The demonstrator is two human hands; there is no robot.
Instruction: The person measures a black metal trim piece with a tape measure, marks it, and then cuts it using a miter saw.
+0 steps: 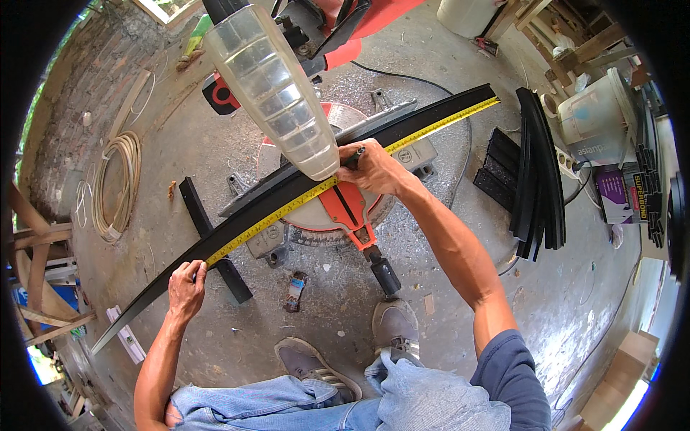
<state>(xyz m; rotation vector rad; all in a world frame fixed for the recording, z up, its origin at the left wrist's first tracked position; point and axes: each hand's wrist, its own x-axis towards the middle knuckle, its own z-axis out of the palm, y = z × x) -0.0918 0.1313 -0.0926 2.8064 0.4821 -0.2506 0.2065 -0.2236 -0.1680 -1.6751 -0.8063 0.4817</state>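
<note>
Across the miter saw (330, 205) lay a black profile strip (284, 189). Left of it, the left hand (187, 289) pinched a yellow measuring tape (251, 233); over it, the right hand (375, 169) clasped what seemed a marker (357, 153). Apparently measuring was underway; marking called for steady tape.

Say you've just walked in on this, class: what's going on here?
A person holds a yellow tape measure along a long black strip lying across a saw. The left hand pinches the tape near one end. The right hand, farther along the strip, holds what looks like a dark marker. The tape runs past the right hand to the strip's far end.
</note>
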